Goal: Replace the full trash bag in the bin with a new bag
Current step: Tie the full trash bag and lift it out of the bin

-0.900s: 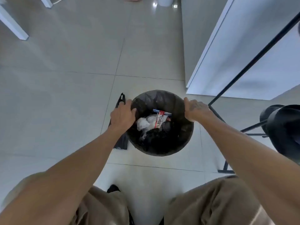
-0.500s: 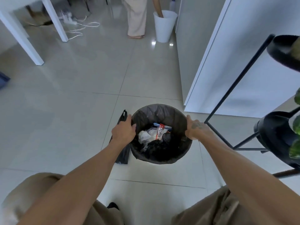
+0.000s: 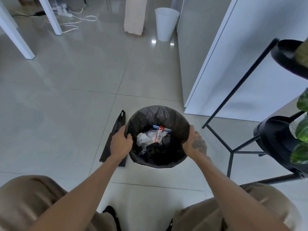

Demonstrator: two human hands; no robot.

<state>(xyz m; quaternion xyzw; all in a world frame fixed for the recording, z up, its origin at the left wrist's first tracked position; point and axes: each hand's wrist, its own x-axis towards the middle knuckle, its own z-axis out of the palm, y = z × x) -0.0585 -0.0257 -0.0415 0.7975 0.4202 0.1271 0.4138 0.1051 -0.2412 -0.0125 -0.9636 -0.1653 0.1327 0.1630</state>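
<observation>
A round bin stands on the tiled floor, lined with a full black trash bag (image 3: 155,116) that holds white paper, a red-and-white wrapper and dark scraps. My left hand (image 3: 120,142) grips the bag's edge at the left rim, fingers curled over it. My right hand (image 3: 195,144) grips the bag's edge at the right rim. A folded new black bag (image 3: 115,139) lies flat on the floor just left of the bin, partly under my left hand.
A black metal plant stand (image 3: 233,147) with pots and green leaves rises close on the right. A white cabinet (image 3: 241,64) stands behind the bin. Farther back are a white bin (image 3: 165,24), a person's legs, white table legs and cables.
The view has tilted up and pulled back, showing more of the room. Both hands have slid nearer along the rim and now curl tighter on the bag's edge.
</observation>
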